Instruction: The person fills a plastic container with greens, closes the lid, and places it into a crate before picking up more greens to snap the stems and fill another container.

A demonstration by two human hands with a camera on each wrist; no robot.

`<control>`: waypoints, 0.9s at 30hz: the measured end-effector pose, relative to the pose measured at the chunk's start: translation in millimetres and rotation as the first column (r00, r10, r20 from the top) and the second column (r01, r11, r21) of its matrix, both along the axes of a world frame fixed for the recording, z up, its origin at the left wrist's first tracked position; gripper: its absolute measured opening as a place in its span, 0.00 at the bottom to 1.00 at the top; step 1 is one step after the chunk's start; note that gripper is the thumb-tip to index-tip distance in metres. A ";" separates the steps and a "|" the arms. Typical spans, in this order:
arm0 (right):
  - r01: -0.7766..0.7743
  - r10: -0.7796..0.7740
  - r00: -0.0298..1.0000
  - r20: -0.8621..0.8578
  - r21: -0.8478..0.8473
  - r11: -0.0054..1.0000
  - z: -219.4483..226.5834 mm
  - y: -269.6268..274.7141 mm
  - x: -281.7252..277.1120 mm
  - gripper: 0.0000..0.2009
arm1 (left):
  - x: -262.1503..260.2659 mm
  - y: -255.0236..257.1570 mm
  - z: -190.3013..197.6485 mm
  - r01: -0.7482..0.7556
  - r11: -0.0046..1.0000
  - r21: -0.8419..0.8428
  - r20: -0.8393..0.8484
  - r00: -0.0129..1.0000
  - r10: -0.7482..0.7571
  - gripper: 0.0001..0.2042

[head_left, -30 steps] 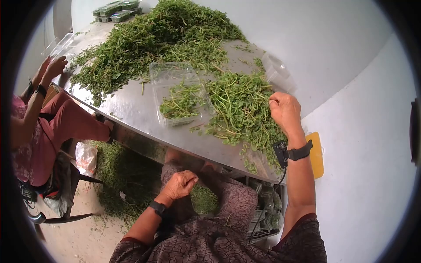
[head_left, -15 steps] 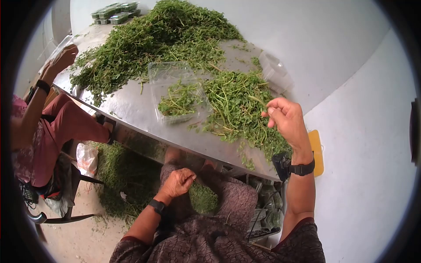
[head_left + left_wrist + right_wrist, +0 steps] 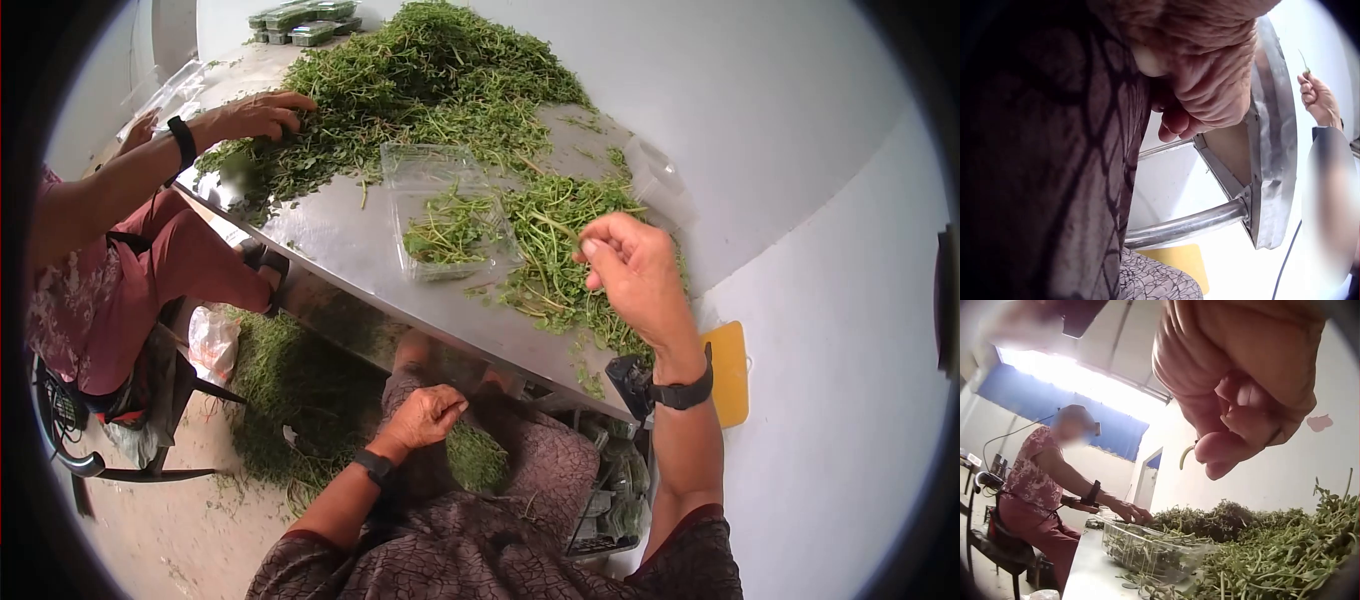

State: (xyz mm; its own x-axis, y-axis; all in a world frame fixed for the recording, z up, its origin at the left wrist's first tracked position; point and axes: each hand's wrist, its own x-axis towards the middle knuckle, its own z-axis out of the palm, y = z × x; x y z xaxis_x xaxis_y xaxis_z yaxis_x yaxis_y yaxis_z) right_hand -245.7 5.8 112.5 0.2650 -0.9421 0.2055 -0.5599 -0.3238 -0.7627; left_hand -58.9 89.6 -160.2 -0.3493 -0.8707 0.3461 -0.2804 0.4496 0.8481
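My right hand (image 3: pixel 632 272) has lifted off the greens (image 3: pixel 560 250), fingers (image 3: pixel 1222 447) pinching what looks like one sprig (image 3: pixel 1186 456). Across the desk (image 3: pixel 340 240), the other person's hand (image 3: pixel 255 115) now reaches into the big pile (image 3: pixel 420 80).

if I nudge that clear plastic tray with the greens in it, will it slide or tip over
The clear plastic clamshell tray probably slides easily: it sits on a smooth shiny metal table. It looks thin and light, holding only a few green sprigs. Low and wide, it seems unlikely to tip.
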 end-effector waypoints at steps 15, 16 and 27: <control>-0.096 -0.235 0.634 -0.736 -0.377 0.921 -52.8 -41.8 -6.1 0.14 | 1.8 -0.9 -1.4 -0.002 1.000 0.001 -0.029 1.000 0.002 0.04; -0.094 -0.236 0.634 -0.736 -0.376 0.922 -56.9 -44.8 -9.0 0.14 | 0.9 -1.6 -1.7 0.003 1.000 -0.015 -0.026 1.000 -0.004 0.04; 0.221 -0.285 0.904 -0.319 -0.223 0.950 6.5 -26.6 -26.3 0.07 | 3.3 -1.6 0.1 -0.009 1.000 0.006 -0.002 1.000 0.009 0.04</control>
